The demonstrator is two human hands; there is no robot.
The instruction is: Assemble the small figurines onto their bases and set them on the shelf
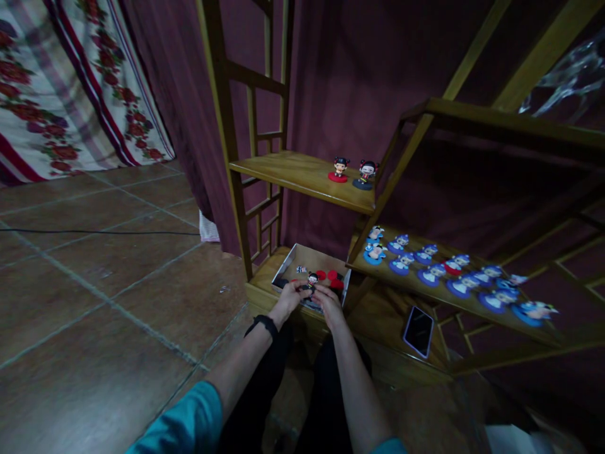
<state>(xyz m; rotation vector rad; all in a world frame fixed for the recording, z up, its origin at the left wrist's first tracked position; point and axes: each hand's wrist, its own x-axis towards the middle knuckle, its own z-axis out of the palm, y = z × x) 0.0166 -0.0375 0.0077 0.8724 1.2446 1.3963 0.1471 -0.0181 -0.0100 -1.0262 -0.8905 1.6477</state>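
My left hand (286, 301) and my right hand (329, 301) meet over the near side of an open box (280, 265). Between their fingertips is a small figurine (312, 279) with black hair and a dark base, held upright by both hands. Inside the box lie red round bases (334, 276), dark pieces and a small black-and-white piece (301, 269). On the shelf above stand a figurine on a red base (338, 170) and another on a dark base (365, 174).
The wooden shelf unit (302, 180) rises ahead of me. Several blue and purple figurines (431, 273) stand in rows on the right shelf (472, 312). A phone (418, 331) lies on the lower board. A black cable (99, 232) crosses the tiled floor (94, 277) at left.
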